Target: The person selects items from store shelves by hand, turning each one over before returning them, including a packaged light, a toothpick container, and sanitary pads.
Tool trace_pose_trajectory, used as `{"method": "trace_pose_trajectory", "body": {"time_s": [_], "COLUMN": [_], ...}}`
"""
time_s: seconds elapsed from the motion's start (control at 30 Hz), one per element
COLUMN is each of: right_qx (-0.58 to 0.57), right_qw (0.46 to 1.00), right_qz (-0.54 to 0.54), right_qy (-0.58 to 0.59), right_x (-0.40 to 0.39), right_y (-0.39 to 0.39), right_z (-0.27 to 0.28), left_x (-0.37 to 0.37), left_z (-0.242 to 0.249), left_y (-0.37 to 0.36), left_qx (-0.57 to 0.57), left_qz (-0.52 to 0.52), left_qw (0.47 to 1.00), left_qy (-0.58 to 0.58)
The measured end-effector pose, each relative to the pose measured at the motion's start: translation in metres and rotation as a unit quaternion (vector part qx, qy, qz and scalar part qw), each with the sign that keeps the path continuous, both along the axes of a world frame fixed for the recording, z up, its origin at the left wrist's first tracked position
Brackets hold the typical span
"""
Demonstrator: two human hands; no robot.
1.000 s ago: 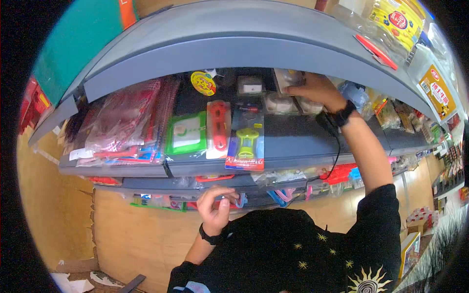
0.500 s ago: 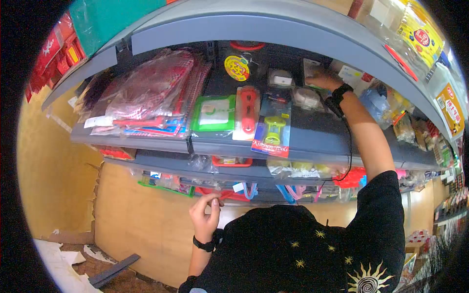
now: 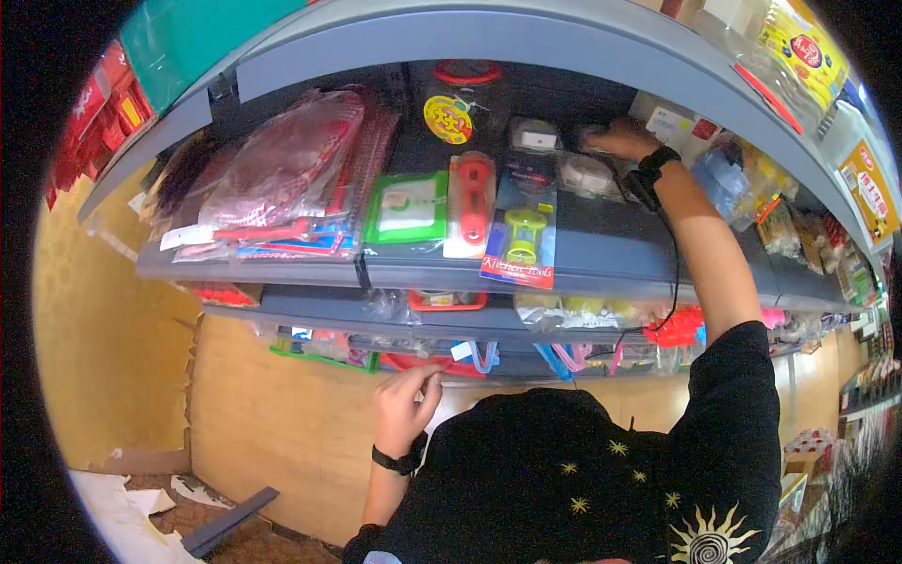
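Observation:
My right hand (image 3: 622, 141) reaches to the back of the shelf, palm down. Its fingertips are blurred and partly hidden beside a dark small thing, so a hold cannot be made out. Just in front of it lies a clear pack with a white item (image 3: 589, 175); another white boxed item (image 3: 536, 134) sits to its left. My left hand (image 3: 406, 402) hangs in front of the lower shelves, fingers curled together with the thumb near them, and nothing shows in it. Closer to the shelf front lie a yellow-green kitchen tool on a blue card (image 3: 521, 237) and a red tool in a pack (image 3: 472, 205).
A green-framed pack (image 3: 406, 208) and a stack of bagged checked cloth goods (image 3: 287, 169) fill the left side. Behind stands a clear jar with a red lid (image 3: 468, 71). The upper shelf edge (image 3: 526, 36) arches over my right arm. A loose dark strip (image 3: 230, 520) lies on the floor.
My right hand has shifted slightly up and left, and the pale flat pack beside its fingers no longer shows upright. My left hand has risen a little to the right.

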State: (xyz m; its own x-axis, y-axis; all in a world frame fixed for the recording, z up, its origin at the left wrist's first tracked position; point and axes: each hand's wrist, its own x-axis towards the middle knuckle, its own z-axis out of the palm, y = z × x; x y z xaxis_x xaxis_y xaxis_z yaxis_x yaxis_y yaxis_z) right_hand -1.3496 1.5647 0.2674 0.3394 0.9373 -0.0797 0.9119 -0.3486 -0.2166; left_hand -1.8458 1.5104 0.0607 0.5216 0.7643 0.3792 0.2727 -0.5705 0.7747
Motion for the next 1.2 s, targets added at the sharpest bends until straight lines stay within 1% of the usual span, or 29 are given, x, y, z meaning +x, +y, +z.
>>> {"method": "trace_pose_trajectory", "body": {"time_s": [0.03,0.1,0.2,0.3,0.4,0.43,0.5,0.57,0.6,0.67,0.7,0.77,0.83,0.9,0.93,0.97,1.0,1.03,1.07,1.1,1.13,1.17,1.2], "right_qx": [0.050,0.101,0.101,0.048,0.069,0.095,0.122,0.169,0.171,0.183,0.185,0.300,0.336,0.310,0.317,0.324,0.316,0.256,0.241,0.231,0.233,0.221,0.203], "right_qw": [0.998,0.992,0.994,0.998,0.997,0.994,0.988,0.979,0.978,0.967,0.966,0.927,0.910,0.942,0.946,0.946,0.944,0.956,0.936,0.919,0.880,0.863,0.870], "right_qz": [-0.006,-0.010,0.011,-0.043,-0.030,-0.016,-0.002,-0.042,-0.042,-0.078,-0.079,-0.020,-0.002,-0.040,-0.021,-0.002,0.031,0.035,-0.005,-0.051,-0.083,-0.076,-0.071], "right_qy": [-0.034,-0.069,-0.031,-0.011,-0.003,-0.047,-0.092,-0.108,-0.108,-0.162,-0.162,-0.223,-0.242,-0.126,-0.069,-0.014,0.092,0.140,0.257,0.315,0.406,0.447,0.444], "right_x": [0.006,0.015,0.022,0.031,0.040,0.044,0.050,0.056,0.047,0.014,0.011,0.008,-0.016,-0.046,-0.057,-0.067,-0.082,-0.091,-0.098,-0.107,-0.114,-0.121,-0.129], "right_y": [0.002,0.005,0.007,0.015,0.015,0.014,0.016,0.019,0.016,-0.002,-0.012,-0.036,-0.074,-0.116,-0.138,-0.158,-0.177,-0.199,-0.218,-0.234,-0.249,-0.262,-0.272], "right_z": [-0.009,-0.016,-0.016,-0.025,-0.035,-0.039,-0.048,-0.055,-0.048,-0.024,-0.023,-0.027,-0.025,-0.029,-0.036,-0.042,-0.044,-0.045,-0.062,-0.077,-0.097,-0.115,-0.130], "left_x": [0.002,0.005,0.009,0.009,0.011,0.011,0.013,0.012,0.011,0.009,0.008,0.008,0.007,0.006,0.004,0.002,0.001,0.002,-0.004,-0.008,-0.007,-0.006,-0.016], "left_z": [0.002,0.007,0.007,0.000,-0.002,-0.001,0.000,-0.002,-0.004,-0.005,-0.006,-0.019,-0.041,-0.070,-0.084,-0.099,-0.112,-0.126,-0.155,-0.187,-0.208,-0.228,-0.280], "left_y": [0.002,0.004,0.004,0.006,0.007,0.007,0.006,0.007,0.007,0.007,0.006,0.005,0.006,0.009,0.010,0.011,0.012,0.012,0.016,0.020,0.020,0.020,0.020], "left_qx": [0.001,0.040,0.032,0.037,0.050,0.050,0.043,0.034,0.025,0.023,0.016,0.013,0.010,-0.017,-0.015,-0.019,-0.022,-0.059,-0.084,-0.107,-0.134,-0.156,-0.239], "left_qz": [-0.001,-0.009,-0.010,-0.011,-0.015,-0.016,-0.010,-0.011,-0.011,-0.012,-0.013,-0.001,0.010,0.033,0.025,0.019,0.010,-0.020,-0.052,-0.083,-0.101,-0.121,-0.146], "left_qw": [1.000,0.999,0.999,0.999,0.998,0.998,0.999,0.998,0.998,0.996,0.994,0.995,0.996,0.996,0.996,0.993,0.989,0.991,0.979,0.962,0.939,0.910,0.901], "left_qy": [-0.001,0.027,0.019,0.030,0.027,0.028,0.030,0.046,0.062,0.084,0.106,0.097,0.090,0.083,0.084,0.116,0.148,0.119,0.179,0.238,0.301,0.364,0.331]}}
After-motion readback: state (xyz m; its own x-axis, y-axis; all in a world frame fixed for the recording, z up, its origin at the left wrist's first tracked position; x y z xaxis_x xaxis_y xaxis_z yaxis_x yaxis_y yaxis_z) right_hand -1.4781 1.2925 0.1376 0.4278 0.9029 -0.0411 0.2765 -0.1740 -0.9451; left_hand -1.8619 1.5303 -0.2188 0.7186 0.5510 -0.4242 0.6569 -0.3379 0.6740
